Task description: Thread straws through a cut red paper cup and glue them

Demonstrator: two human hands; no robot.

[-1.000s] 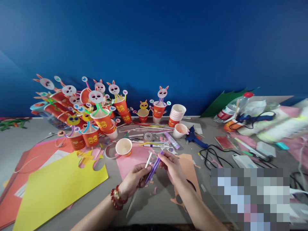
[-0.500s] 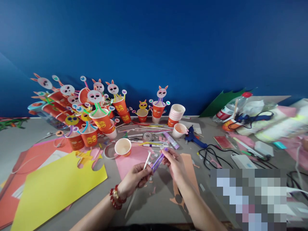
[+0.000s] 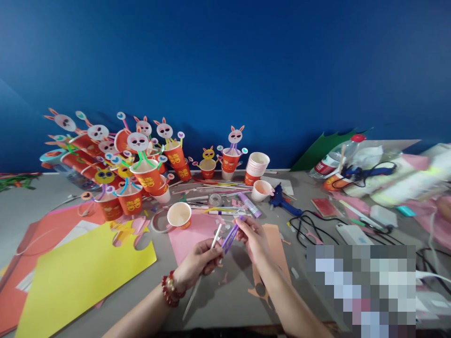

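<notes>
My left hand (image 3: 202, 258) is closed on a thin white stick (image 3: 217, 234), which slants down past the palm, and its fingertips touch the lower end of some purple strips (image 3: 230, 238). My right hand (image 3: 252, 234) pinches the upper end of the same purple strips. Both hands are close together above the grey table, over paper scraps. Just behind my left hand stands an open paper cup (image 3: 179, 216) beside pink paper (image 3: 178, 238). Orange paper (image 3: 273, 234) lies partly under my right forearm.
Decorated rabbit cups (image 3: 146, 178) crowd the back left. Behind my hands are a cup stack (image 3: 257, 166) and pens. To the right are a blue glue gun (image 3: 283, 202), black cables (image 3: 310, 223) and a bottle (image 3: 327, 164). Yellow paper (image 3: 88, 277) covers the left front.
The view has shifted slightly. Both hands keep their hold, and the purple strips between them look a little more spread.
</notes>
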